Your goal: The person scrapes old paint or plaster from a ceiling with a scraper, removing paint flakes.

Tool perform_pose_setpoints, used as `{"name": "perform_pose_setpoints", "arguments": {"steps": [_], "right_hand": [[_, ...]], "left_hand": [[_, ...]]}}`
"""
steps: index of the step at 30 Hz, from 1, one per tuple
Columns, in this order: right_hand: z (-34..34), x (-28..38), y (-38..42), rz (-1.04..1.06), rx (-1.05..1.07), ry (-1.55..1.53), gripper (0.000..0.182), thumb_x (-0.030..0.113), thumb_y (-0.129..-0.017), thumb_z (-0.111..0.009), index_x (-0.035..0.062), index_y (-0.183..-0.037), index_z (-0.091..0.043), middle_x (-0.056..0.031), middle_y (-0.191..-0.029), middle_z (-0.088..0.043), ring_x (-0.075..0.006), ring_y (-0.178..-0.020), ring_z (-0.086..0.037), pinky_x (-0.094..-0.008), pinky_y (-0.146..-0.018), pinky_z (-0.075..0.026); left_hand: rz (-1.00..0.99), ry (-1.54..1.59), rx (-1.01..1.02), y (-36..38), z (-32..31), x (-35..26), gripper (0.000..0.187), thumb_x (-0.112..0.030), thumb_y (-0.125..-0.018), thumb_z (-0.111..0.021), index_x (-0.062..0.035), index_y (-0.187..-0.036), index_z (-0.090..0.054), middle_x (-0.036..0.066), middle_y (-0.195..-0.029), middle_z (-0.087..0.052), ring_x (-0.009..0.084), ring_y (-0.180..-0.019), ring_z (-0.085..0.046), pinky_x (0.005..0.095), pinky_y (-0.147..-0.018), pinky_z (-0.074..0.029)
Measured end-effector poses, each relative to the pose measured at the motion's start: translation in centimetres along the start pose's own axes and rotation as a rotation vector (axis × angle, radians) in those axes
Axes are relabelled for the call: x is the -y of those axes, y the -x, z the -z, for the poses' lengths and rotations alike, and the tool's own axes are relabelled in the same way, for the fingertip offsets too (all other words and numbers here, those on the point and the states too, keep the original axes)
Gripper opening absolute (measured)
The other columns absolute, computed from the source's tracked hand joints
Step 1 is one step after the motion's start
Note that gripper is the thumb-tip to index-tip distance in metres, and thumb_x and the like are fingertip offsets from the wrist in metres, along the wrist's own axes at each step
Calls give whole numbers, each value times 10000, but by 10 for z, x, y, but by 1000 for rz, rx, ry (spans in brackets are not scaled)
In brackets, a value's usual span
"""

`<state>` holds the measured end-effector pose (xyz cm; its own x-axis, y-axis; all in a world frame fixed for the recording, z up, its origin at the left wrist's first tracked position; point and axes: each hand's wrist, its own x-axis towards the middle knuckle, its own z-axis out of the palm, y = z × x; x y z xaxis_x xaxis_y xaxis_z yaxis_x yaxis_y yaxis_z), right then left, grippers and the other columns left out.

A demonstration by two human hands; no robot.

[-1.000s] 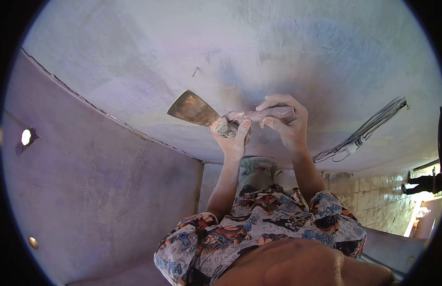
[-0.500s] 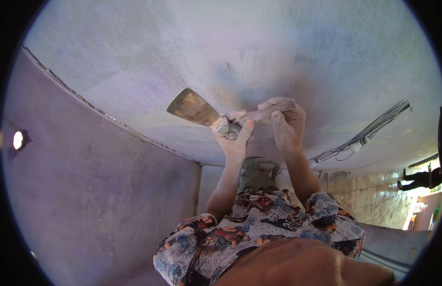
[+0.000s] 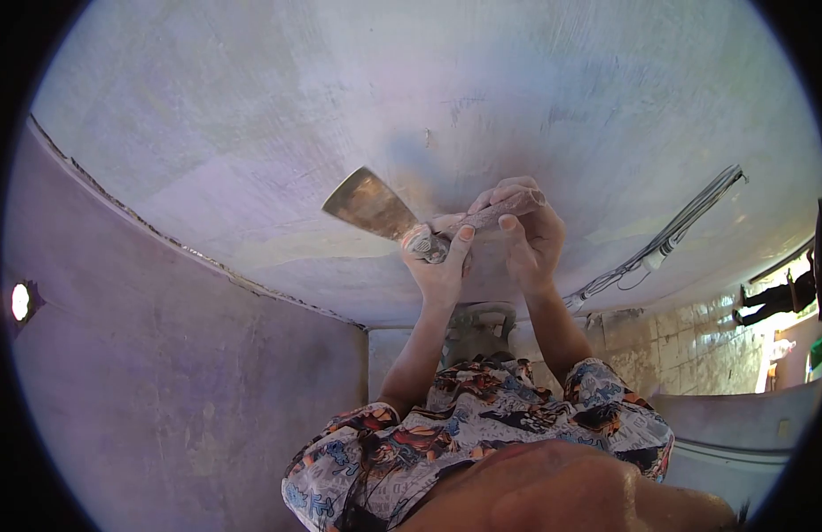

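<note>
My left hand (image 3: 440, 277) is closed round the handle of a putty knife (image 3: 367, 206). Its wide, worn metal blade points to the upper left. A rough, dusty, pinkish-brown strip (image 3: 491, 213), resembling folded sandpaper, runs between the hands. The left thumb and fingers touch its near end. My right hand (image 3: 537, 248) is closed on the other end, fingers behind and thumb in front. Both hands are coated in pale dust. Behind them spreads a pale plastered surface (image 3: 278, 115) with patchy marks.
Bundled cables (image 3: 673, 238) run along the pale surface at right. A purple-grey wall (image 3: 180, 381) with a lit lamp (image 3: 21, 301) stands at left. Another person's dark-clothed legs (image 3: 770, 301) show at far right by a bright opening, near a tiled surface (image 3: 668, 350).
The view has shifted slightly. The right hand's fingers have curled further over the strip, and its thumb sits a little closer to the left hand. The putty knife stays in the left hand.
</note>
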<state>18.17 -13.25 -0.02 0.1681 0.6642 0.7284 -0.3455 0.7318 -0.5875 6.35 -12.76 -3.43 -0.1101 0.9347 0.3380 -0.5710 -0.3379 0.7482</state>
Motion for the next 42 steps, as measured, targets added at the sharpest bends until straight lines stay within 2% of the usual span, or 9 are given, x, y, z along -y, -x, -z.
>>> {"name": "perform_pose_setpoints", "arguments": {"steps": [8,18,24,27,29,31,34,36,42], "right_hand": [[25,43,-60,319,-71,833,277,-28,-865,-628,-36,-1142,-622,-146,-1064,-525,-193,-890,-582,-264,-752,-479],[16,46,-158,920,-144,1250,279,20,-746,-770,26,-1018,-706,-80,-886,-635,-222,-774,-611,-302,-668,-508],[6,41,-164,954,-166,1259,280,26,-722,-786,46,-993,-718,-68,-870,-627,-200,-755,-600,-296,-659,-497],[2,43,-165,957,-167,1274,256,34,-713,-795,52,-958,-723,-60,-851,-621,-196,-740,-592,-301,-651,-492],[3,49,-169,1017,-146,1282,256,-7,-712,-800,18,-955,-725,-63,-840,-625,-152,-708,-596,-261,-593,-492],[-1,42,-173,1058,-128,1286,258,-47,-710,-805,-16,-953,-726,-66,-829,-629,-108,-675,-600,-220,-536,-492],[-8,47,-175,1059,-188,1180,217,5,-707,-786,59,-908,-726,-37,-747,-588,-191,-673,-553,-295,-583,-464],[-7,56,-171,1010,-139,1305,213,-81,-727,-776,-23,-925,-724,-74,-784,-629,-80,-650,-580,-207,-495,-468],[-6,47,-173,1124,-112,1315,166,-81,-744,-761,-21,-891,-713,-70,-758,-615,-77,-608,-556,-205,-486,-441]], "left_hand": [[-15,-170,33,-34,10,-3,229,53,-855,-654,60,-1082,-620,158,-1182,-636,51,-440,-485,196,-355,-319],[-214,-130,247,-83,-5,-21,299,39,-870,-633,64,-1167,-602,161,-1273,-608,33,-450,-472,192,-378,-335],[-190,-200,289,-90,-5,-18,328,-14,-855,-685,86,-1156,-605,169,-1258,-614,35,-484,-503,181,-436,-359],[-370,-303,370,-95,-1,-16,274,-44,-870,-680,93,-1098,-617,168,-1205,-632,47,-458,-493,188,-407,-339],[-274,-69,386,-87,-9,-22,261,-149,-929,-634,77,-1060,-622,190,-1183,-611,52,-356,-407,204,-328,-279],[-252,-94,358,-91,-6,-22,244,-145,-935,-623,73,-1045,-623,192,-1158,-621,53,-352,-405,205,-327,-274],[-235,-122,339,-91,-7,-26,210,-129,-941,-608,67,-1016,-623,193,-1116,-637,53,-348,-402,206,-325,-265],[-241,-128,338,-90,-8,-28,192,-117,-941,-604,64,-1002,-623,193,-1099,-643,53,-348,-401,207,-324,-262],[-214,-126,347,-93,-1,-32,159,-87,-931,-611,54,-1001,-633,173,-1091,-640,47,-347,-391,209,-325,-251]]}}
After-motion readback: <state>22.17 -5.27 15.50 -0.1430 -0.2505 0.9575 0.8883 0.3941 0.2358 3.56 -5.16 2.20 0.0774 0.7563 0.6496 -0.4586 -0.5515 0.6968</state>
